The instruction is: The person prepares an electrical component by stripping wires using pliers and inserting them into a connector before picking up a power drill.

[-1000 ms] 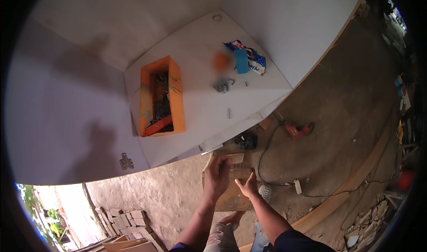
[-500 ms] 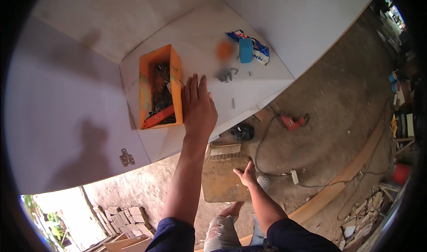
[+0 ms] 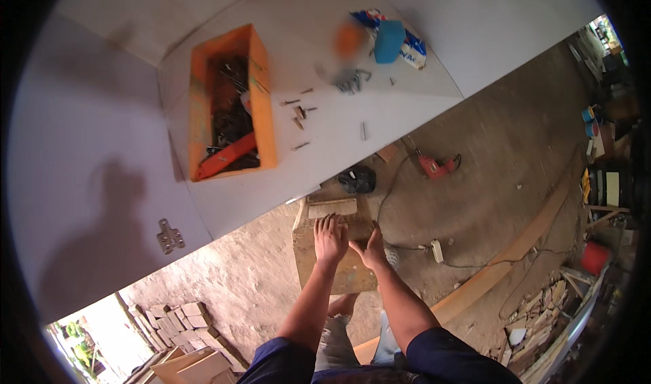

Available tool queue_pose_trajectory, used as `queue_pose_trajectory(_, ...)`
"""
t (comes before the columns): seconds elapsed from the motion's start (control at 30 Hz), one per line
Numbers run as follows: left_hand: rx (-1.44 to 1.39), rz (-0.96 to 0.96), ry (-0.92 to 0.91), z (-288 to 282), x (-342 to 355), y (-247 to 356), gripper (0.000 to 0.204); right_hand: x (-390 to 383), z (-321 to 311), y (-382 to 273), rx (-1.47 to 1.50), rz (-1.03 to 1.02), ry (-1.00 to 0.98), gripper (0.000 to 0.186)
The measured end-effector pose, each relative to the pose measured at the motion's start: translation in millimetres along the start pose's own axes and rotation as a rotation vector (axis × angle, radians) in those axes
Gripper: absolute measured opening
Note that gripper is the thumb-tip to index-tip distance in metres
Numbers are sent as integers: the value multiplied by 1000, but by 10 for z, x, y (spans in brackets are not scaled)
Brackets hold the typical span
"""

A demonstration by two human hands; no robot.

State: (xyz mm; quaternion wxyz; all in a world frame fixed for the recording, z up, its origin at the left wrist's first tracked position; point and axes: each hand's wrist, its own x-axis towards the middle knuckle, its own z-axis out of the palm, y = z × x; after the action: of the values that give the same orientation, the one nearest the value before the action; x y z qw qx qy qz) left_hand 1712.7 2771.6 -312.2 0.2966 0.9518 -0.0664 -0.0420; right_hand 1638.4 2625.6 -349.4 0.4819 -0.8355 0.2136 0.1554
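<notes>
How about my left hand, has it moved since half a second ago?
Yes, your left hand has moved away from the orange box, toward your body, and is now beside your right hand.

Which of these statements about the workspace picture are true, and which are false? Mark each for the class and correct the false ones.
1. The orange box stands on the white panel. True.
2. The red drill lies inside the orange box. False: the red drill lies on the ground.
3. Several small loose pieces lie to the right of the orange box. True.
4. The left hand is inside the orange box. False: the left hand is at the wooden stand, beside the right hand.
5. A metal hinge is on the left side panel. True.
</notes>
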Motion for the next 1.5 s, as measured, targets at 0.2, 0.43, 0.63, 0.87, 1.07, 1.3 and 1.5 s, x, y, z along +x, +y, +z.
queue_pose_trajectory(0.2, 207, 6, -19, 404, -39, -109, 38, 54, 60, 291, -8, -73, 9, 106)
queue_pose_trajectory(0.43, 251, 35, 41, 488, -25, -153, 35, 367, -302, 403, 438, 21, -286, 84)
queue_pose_trajectory(0.63, 276, 34, 41, 531, 48, -116, 35, 1794, -100, 1884, 140, 88, -207, 43)
queue_pose_trajectory(0.87, 415, -58, 57, 752, -81, -142, 37, 3265, 1036, 2113, 68, -264, -316, 27)
queue_pose_trajectory(1.07, 275, -49, 40, 626, -119, -109, 39, 3532, 1189, 2518, -364, -314, -38, 63)
queue_pose_trajectory(1.3, 309, -1, 62, 743, -110, -1, 39, 3668, 1109, 2249, -461, -543, -33, 57)
queue_pose_trajectory(1.5, 324, 30, 75, 776, -148, 1, 37, 3776, 1148, 2298, -630, -513, -173, 39)
